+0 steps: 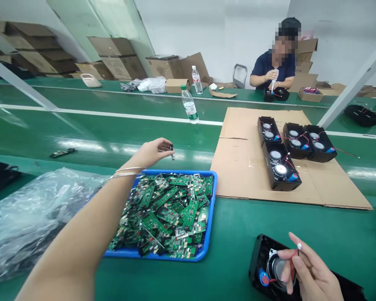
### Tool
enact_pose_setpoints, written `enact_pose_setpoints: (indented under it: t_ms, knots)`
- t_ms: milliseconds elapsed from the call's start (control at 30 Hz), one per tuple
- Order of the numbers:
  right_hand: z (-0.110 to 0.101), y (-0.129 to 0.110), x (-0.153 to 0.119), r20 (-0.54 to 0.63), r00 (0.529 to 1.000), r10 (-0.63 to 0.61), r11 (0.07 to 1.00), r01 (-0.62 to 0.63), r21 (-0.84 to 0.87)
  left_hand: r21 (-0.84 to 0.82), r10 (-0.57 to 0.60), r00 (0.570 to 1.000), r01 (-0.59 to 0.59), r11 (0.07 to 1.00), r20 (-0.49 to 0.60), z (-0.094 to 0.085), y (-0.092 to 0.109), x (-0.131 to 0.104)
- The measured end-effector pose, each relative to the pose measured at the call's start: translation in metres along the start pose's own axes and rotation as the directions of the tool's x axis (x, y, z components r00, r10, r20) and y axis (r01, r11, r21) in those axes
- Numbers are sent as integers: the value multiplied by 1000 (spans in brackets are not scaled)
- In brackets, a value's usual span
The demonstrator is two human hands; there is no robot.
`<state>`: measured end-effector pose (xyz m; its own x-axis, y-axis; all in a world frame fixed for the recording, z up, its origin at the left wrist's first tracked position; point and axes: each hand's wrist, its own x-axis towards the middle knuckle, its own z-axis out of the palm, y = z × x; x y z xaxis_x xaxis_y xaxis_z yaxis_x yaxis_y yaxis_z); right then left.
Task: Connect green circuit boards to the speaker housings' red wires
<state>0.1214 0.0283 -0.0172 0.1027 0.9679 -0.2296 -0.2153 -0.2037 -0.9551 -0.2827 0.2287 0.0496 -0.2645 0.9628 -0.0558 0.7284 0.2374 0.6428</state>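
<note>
My left hand (153,151) is raised over the far edge of a blue tray (210,217) heaped with green circuit boards (163,209). Between its thumb and fingers is a small circuit board (171,151), seen almost edge-on. At the lower right, my right hand (313,267) pinches a red and black wire (293,263) that ends in a small white plug. Directly beneath that hand lies an open black speaker case (257,255), partly covered by the fingers. Inside the case are a round speaker (277,267) and a blue cylindrical battery (263,277).
Several black cases with speakers (282,167) stand on a flat cardboard sheet (238,167). A clear plastic bag (50,209) lies left of the tray. Farther back are a water bottle (189,106) and a loose board (62,152). A co-worker (274,69) works across the bench.
</note>
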Motion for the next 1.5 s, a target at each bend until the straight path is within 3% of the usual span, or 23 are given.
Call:
enact_pose_setpoints:
  t_ms: [100, 200, 300, 433, 600, 700, 867, 967, 1033, 1100, 1333, 1500]
  knots:
    - [-5, -2, 0, 98, 992, -76, 991, 86, -105, -136, 125, 991, -116, 984, 57, 12, 29, -67]
    - [-3, -11, -1, 188, 963, -196, 917, 247, -312, -437, 226, 971, -170, 883, 79, 38, 47, -145]
    - [4, -22, -3, 321, 897, -302, 743, 433, -510, -639, 186, 960, -10, 769, 208, 74, 55, -206]
    - [10, -26, -4, 453, 765, -458, 516, 643, -565, -661, 140, 927, 137, 737, 348, 121, 57, -247]
    - [8, -18, -6, 537, 625, -567, 346, 772, -534, -714, 241, 875, 155, 683, 420, 152, 66, -262]
    - [4, -16, -9, 553, 600, -578, 320, 790, -523, -754, 242, 878, 180, 631, 412, 158, 74, -267]
    - [1, -17, -13, 561, 600, -570, 327, 792, -515, -720, 152, 878, 261, 643, 454, 160, 83, -270]
    - [-1, -15, -12, 610, 537, -583, 277, 837, -473, -712, 126, 872, 294, 637, 473, 161, 84, -266]
    - [-3, -14, -11, 649, 479, -591, 228, 871, -435, -695, 122, 846, 334, 636, 519, 161, 84, -262]
    - [-4, -13, -10, 678, 449, -582, 202, 887, -414, -662, 121, 803, 385, 643, 584, 160, 84, -259]
    - [-7, -15, -9, 743, 407, -531, 174, 911, -374, -581, 94, 679, 539, 610, 729, 159, 86, -252]
    - [-10, -12, -9, 705, 430, -564, 214, 901, -378, -568, 118, 598, 655, 498, 793, 160, 87, -250]
